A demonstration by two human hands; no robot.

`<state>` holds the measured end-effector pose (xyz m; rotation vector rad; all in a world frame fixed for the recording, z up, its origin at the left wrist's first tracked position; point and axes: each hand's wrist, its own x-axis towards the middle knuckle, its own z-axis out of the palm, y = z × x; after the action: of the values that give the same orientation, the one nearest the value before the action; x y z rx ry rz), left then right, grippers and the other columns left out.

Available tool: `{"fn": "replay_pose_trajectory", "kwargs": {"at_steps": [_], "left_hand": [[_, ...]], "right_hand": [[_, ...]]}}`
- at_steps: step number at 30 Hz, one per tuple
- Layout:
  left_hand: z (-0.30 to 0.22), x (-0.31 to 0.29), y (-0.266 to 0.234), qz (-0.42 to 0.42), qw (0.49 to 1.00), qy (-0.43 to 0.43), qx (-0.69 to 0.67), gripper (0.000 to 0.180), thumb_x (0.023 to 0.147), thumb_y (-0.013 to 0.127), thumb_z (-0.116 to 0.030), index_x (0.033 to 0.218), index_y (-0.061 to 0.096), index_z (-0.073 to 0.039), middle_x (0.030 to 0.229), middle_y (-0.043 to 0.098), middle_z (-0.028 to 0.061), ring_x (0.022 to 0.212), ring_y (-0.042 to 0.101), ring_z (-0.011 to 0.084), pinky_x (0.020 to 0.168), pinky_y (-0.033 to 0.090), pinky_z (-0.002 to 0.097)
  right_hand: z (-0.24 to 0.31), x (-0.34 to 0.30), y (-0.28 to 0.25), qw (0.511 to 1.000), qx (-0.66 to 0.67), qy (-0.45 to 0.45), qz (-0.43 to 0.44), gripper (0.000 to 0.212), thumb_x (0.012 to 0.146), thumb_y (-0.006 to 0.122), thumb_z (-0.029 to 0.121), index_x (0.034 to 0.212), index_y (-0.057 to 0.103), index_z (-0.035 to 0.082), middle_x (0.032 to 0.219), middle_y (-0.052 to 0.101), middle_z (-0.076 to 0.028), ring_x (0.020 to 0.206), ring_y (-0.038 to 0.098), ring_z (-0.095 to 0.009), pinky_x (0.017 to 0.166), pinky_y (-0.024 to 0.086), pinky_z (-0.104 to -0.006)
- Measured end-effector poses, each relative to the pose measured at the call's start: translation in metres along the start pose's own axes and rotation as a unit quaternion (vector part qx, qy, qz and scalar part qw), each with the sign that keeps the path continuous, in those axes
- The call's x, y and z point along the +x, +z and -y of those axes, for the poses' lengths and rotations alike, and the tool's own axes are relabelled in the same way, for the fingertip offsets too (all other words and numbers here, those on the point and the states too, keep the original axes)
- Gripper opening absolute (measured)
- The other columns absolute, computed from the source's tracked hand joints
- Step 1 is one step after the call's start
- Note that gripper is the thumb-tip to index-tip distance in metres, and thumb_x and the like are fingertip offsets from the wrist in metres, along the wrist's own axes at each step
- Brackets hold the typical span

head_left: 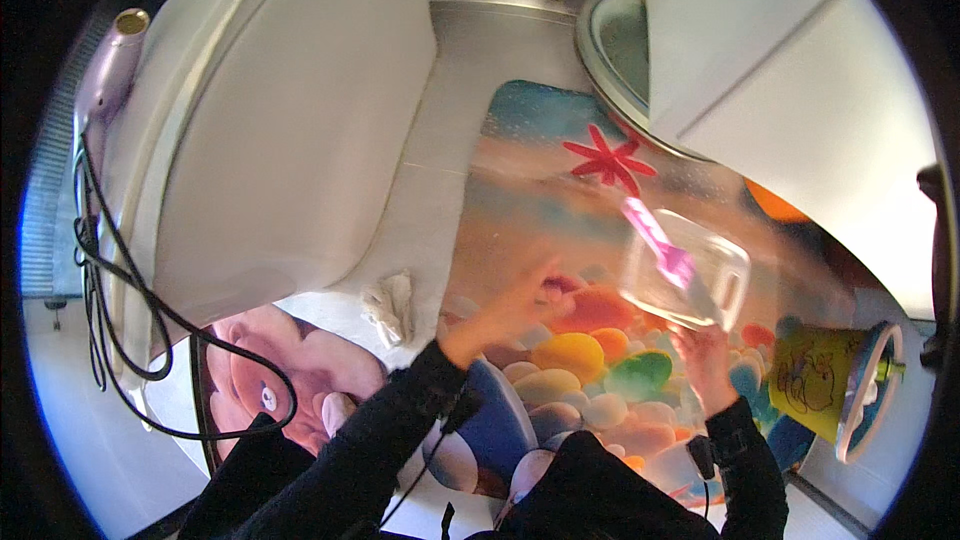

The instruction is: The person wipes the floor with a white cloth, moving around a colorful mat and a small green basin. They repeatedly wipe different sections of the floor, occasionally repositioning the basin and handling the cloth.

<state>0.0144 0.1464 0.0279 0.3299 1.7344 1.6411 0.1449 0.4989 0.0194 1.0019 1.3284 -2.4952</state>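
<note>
My right hand (705,355) grips the near edge of a clear plastic box (735,290) with rounded corners, held tilted above the printed floor mat. A pink tool (662,248) with a long pale handle and a wider end lies in or across the box; blur hides its exact kind. To the left of the box, my left hand (520,302) reaches forward over the mat, apart from the box. Motion smears its fingers, so I cannot make out their shape or whether they hold anything.
A white tub (290,130) fills the left, with a purple hair dryer (112,70) and its looped black cord (150,300). A crumpled white cloth (388,308) lies beside it. A yellow bucket (815,370) stands right; a round basin (600,50) is at the back.
</note>
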Motion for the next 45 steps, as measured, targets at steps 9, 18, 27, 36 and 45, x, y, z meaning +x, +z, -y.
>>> {"fn": "replay_pose_trajectory", "kwargs": {"at_steps": [9, 18, 27, 36, 45], "left_hand": [[0.02, -0.022, 0.071, -0.214, 0.938, 0.005, -0.272, 0.085, 0.095, 0.061, -0.018, 0.155, 0.0, -0.015, 0.144, 0.038, 0.0103, 0.124, 0.047, 0.018, 0.097, 0.047, 0.0364], [-0.006, 0.015, -0.042, -0.372, 0.86, 0.007, -0.35, 0.068, 0.095, 0.063, -0.024, 0.147, 0.019, -0.018, 0.115, 0.051, 0.0073, 0.095, 0.054, 0.0179, 0.076, 0.054, 0.0341], [-0.055, 0.19, -0.193, -0.344, 0.888, 0.13, -0.275, 0.055, 0.096, 0.059, -0.026, 0.14, 0.032, -0.007, 0.123, 0.049, 0.0107, 0.101, 0.054, 0.0207, 0.083, 0.053, 0.0339], [-0.062, 0.314, -0.265, -0.33, 0.923, 0.102, -0.167, 0.057, 0.094, 0.063, -0.034, 0.14, 0.039, -0.011, 0.129, 0.05, 0.0103, 0.108, 0.054, 0.0258, 0.08, 0.057, 0.0369], [-0.084, 0.351, -0.259, -0.379, 0.907, 0.021, -0.184, 0.08, 0.093, 0.063, -0.036, 0.149, 0.018, 0.0, 0.133, 0.048, 0.0243, 0.113, 0.054, 0.0338, 0.097, 0.048, 0.0403]], "right_hand": [[-0.044, -0.002, 0.114, 0.994, 0.007, 0.077, 0.076, 0.032, 0.094, 0.054, 0.016, 0.12, 0.05, -0.003, 0.116, 0.065, -0.02, 0.106, 0.066, -0.031, 0.091, 0.054, -0.0393], [0.01, 0.075, 0.052, 0.686, -0.66, -0.306, 0.003, 0.022, 0.09, 0.063, 0.027, 0.095, 0.057, 0.006, 0.083, 0.061, -0.014, 0.078, 0.065, -0.03, 0.069, 0.053, -0.0362], [0.003, 0.108, -0.005, 0.586, -0.677, -0.445, 0.018, 0.014, 0.082, 0.059, 0.021, 0.079, 0.055, 0.009, 0.071, 0.051, -0.012, 0.062, 0.054, -0.032, 0.056, 0.043, -0.0433], [0.01, 0.101, 0.001, 0.61, -0.694, -0.383, 0.028, 0.017, 0.083, 0.061, 0.024, 0.082, 0.053, 0.009, 0.071, 0.052, -0.01, 0.063, 0.054, -0.03, 0.055, 0.043, -0.043], [0.005, 0.108, -0.011, 0.609, -0.688, -0.394, 0.023, 0.018, 0.082, 0.061, 0.026, 0.08, 0.052, 0.01, 0.066, 0.049, -0.009, 0.058, 0.051, -0.029, 0.053, 0.041, -0.0418]]}}
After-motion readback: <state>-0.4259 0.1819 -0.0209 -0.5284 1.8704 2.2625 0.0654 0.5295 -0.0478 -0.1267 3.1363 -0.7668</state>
